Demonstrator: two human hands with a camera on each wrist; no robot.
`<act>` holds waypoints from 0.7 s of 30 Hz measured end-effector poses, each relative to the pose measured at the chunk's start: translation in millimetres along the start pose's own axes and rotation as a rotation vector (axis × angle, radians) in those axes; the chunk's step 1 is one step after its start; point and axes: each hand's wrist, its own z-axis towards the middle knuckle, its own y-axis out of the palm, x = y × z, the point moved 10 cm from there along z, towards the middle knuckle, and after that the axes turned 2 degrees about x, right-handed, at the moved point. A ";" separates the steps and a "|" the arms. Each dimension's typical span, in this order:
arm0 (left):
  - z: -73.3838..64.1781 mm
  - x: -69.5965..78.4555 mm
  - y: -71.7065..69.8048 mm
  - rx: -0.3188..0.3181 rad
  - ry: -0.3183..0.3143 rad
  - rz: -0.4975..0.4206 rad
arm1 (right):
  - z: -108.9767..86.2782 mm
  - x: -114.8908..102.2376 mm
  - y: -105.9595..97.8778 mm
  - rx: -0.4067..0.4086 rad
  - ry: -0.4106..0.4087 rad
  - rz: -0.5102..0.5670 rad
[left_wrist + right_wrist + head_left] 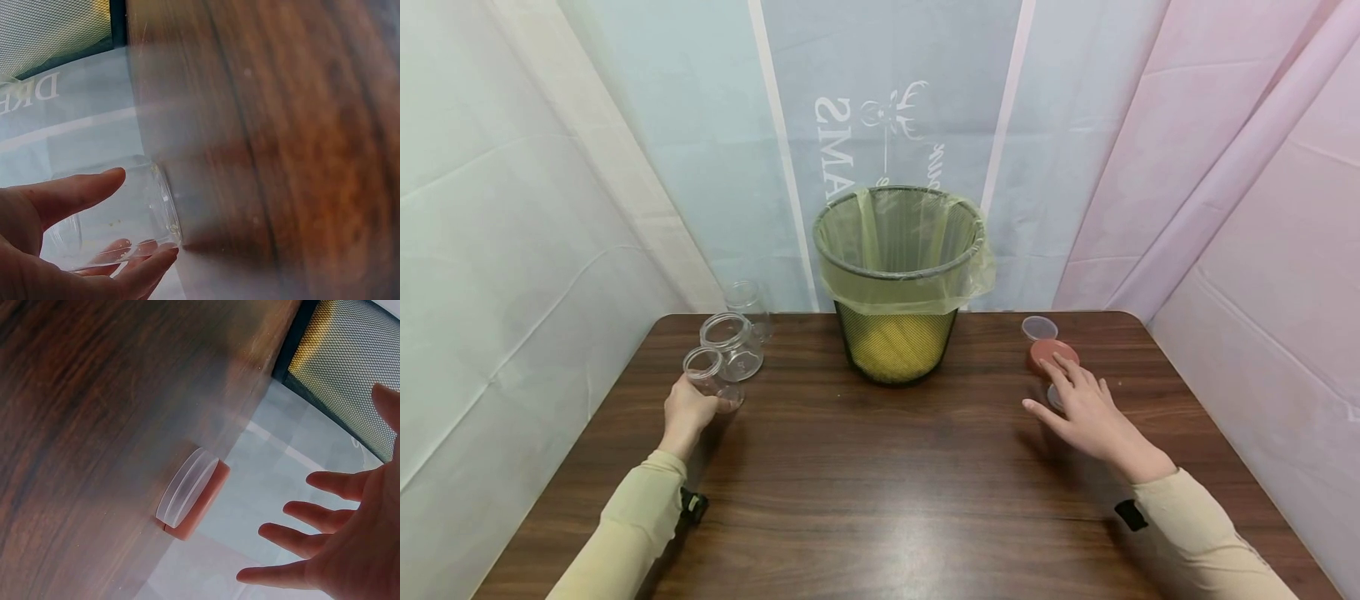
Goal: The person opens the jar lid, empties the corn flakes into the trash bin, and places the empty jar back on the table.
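My left hand [688, 410] is at the nearest clear jar [730, 390], its thumb on one side and its fingers round the other. In the left wrist view the jar [125, 206] stands upright on the table, with fingers showing through its wall. On the right side, my right hand [1093, 421] spreads its fingers over a small clear lid [1054, 398] and a red lid [1048, 350]. The right wrist view has the clear lid [186, 487] in front of the red lid [209, 497], with the hand [350, 531] apart from both.
Two more clear jars, a wide one [741, 354] and a farther one [748, 304], stand behind the held jar. A mesh bin [895, 333] with a yellowish liner stands at the table's back middle. Another clear lid [1040, 327] lies beyond the red one. Cloth walls [1262, 250] surround the wooden table [880, 483].
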 end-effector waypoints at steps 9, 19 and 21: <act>1.8 -0.8 2.8 -0.017 0.000 -0.004 | -0.7 2.4 -0.7 -0.009 0.009 0.013; 0.4 3.1 3.8 -0.082 -0.013 -0.057 | -1.5 4.6 -0.8 0.001 0.014 0.015; -3.2 4.2 2.5 -0.109 -0.025 -0.094 | -1.5 4.6 -0.8 0.004 0.014 0.016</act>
